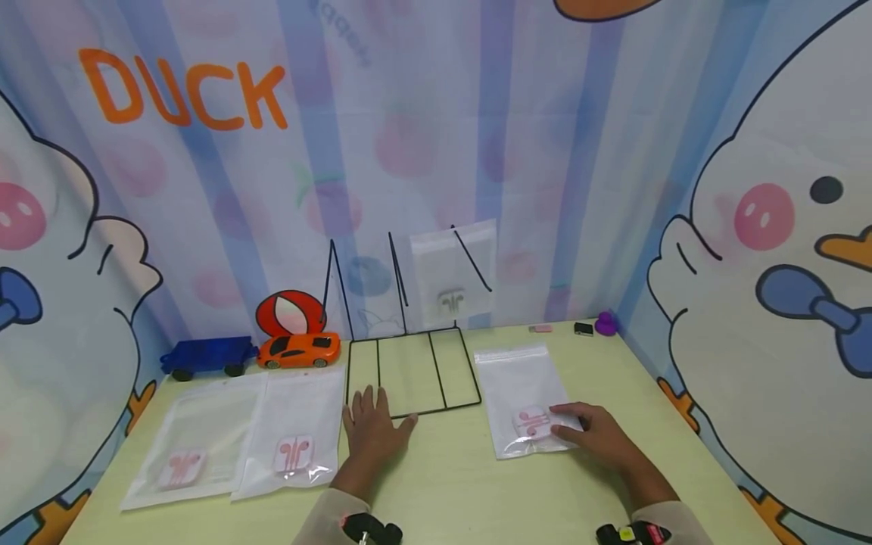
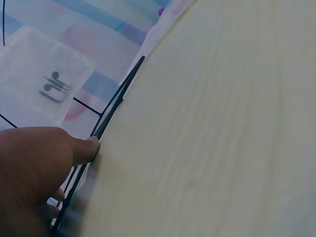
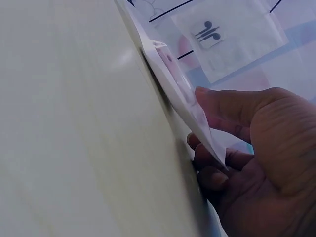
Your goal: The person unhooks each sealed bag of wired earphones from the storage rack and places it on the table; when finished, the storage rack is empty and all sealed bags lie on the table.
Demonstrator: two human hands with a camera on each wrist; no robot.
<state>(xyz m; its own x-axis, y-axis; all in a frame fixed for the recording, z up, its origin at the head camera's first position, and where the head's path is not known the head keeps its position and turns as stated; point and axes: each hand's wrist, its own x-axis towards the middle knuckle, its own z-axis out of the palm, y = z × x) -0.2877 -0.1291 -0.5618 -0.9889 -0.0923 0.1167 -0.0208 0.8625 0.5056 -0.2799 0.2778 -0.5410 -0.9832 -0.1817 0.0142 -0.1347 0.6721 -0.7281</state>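
Note:
My right hand (image 1: 599, 439) pinches the lower right edge of a white zip bag (image 1: 514, 382) lying on the table, its pink earphones (image 1: 530, 422) showing through. In the right wrist view the thumb is on top of this bag (image 3: 170, 84) and other fingers are under its raised edge. My left hand (image 1: 375, 435), fingers spread and straight, rests at the front left of a black wire rack (image 1: 437, 371). Its thumb touches the front wire in the left wrist view. From one rack hook hangs another zip bag (image 1: 450, 261) with dark earphones (image 1: 451, 301).
Two zip bags of pink earphones, one left (image 1: 211, 424) and one nearer (image 1: 306, 401), lie overlapping at left. Behind them are a blue cart (image 1: 211, 356), an orange toy car (image 1: 300, 350) and a red-and-white ball (image 1: 291, 312). A purple toy (image 1: 605, 324) stands at the back right.

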